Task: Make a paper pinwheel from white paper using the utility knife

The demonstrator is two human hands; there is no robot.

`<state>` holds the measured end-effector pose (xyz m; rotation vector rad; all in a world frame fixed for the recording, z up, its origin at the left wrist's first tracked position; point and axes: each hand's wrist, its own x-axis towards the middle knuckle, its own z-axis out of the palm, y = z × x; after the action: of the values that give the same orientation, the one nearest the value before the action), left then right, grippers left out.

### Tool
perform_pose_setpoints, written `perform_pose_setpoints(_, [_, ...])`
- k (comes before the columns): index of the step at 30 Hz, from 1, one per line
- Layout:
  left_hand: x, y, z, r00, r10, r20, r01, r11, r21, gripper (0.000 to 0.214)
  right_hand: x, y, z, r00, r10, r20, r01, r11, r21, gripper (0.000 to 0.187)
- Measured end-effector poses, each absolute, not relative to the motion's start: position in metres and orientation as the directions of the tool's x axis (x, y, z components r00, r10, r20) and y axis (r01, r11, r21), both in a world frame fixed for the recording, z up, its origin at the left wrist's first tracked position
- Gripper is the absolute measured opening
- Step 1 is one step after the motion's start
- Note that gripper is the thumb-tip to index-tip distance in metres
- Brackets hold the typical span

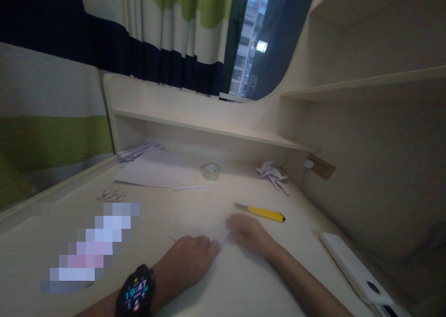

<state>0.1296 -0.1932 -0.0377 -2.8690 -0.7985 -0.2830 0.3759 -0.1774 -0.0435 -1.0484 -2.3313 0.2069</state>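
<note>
My left hand (188,261), with a black smartwatch (135,291) on the wrist, rests low over the desk. Its fingers are curled down on a piece of white paper (212,233), which shows only faintly against the pale desk. At the paper's right side is my right hand (247,236), its fingertips bent inward and smeared by motion. Whether they pinch the paper, I cannot tell. Just beyond the right hand lies a yellow utility knife (266,213), blade out and pointing left.
Farther back are white paper sheets (156,166), a thin white paper stick (191,187), a roll of clear tape (211,171) and a paper pinwheel (270,171). Small pale pieces (110,195) lie left, above a pixelated object (90,247). A white power bank-like block (355,266) lies right.
</note>
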Motion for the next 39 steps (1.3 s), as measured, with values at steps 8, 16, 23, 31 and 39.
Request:
perform_pose_setpoints(8, [0.123,-0.159,0.026,0.626,0.673,0.394,0.58,-0.739,0.342,0.038,0.369,-0.172,-0.021,-0.185,0.952,0.245,0.548,0.307,-0.778,0.029])
perform_pose_setpoints(16, [0.117,-0.108,0.02,0.711,0.652,0.264,0.252,-0.587,0.77,0.043,0.367,-0.153,-0.01,-0.044,0.99,0.135,0.264,0.141,-0.954,0.039])
perform_pose_setpoints(23, [0.112,-0.095,-0.023,0.692,0.711,0.124,0.288,-0.43,0.856,0.038,0.371,-0.152,-0.034,-0.042,0.999,0.006,-0.034,0.005,-0.999,0.037])
perform_pose_setpoints(31, [0.109,-0.101,-0.037,0.643,0.765,-0.039,0.196,-0.115,0.974,0.034,0.365,-0.157,-0.046,0.047,0.999,0.005,0.04,0.003,-0.999,0.041])
perform_pose_setpoints(39, [0.108,-0.096,-0.042,0.622,0.783,-0.03,0.118,-0.056,0.991,0.04,0.36,-0.16,-0.044,0.112,0.993,0.049,0.064,0.042,-0.997,0.037])
